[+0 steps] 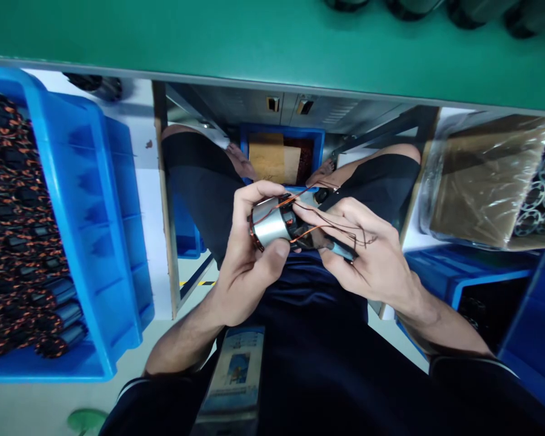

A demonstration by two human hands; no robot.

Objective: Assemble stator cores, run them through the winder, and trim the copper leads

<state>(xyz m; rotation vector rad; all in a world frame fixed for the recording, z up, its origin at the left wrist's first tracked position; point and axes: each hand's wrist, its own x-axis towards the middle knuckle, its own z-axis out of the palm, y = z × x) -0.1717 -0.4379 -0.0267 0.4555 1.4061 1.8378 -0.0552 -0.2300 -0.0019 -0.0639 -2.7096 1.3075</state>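
Right now the stator (270,225) is up in the air over the lap, between the knees and just on the near side of the counter (254,51). The left hand (243,266) has it, fingers clamped around the silver shell, with the thumb on the near side and the forefinger over the far side. The stator lies tilted on its side, one end turned to the right hand (370,248). Thin wires (309,230) trail from that end across the right hand's fingers. These fingers are closed on a tool (343,250) with a blue-grey handle; the forefinger reaches along the wires almost to the stator. The tool's working end is hidden by hand and wires.

To the left, a blue bin (72,181) holds many more stators with orange windings. On the right stands a carton (485,172) with clear film over it and metal rings (542,206) at its far right. Below it is another blue bin. Dark cylinders (411,6) line the counter's top right. Under the counter, a small blue box (320,142) sits before a grey cabinet (231,103).
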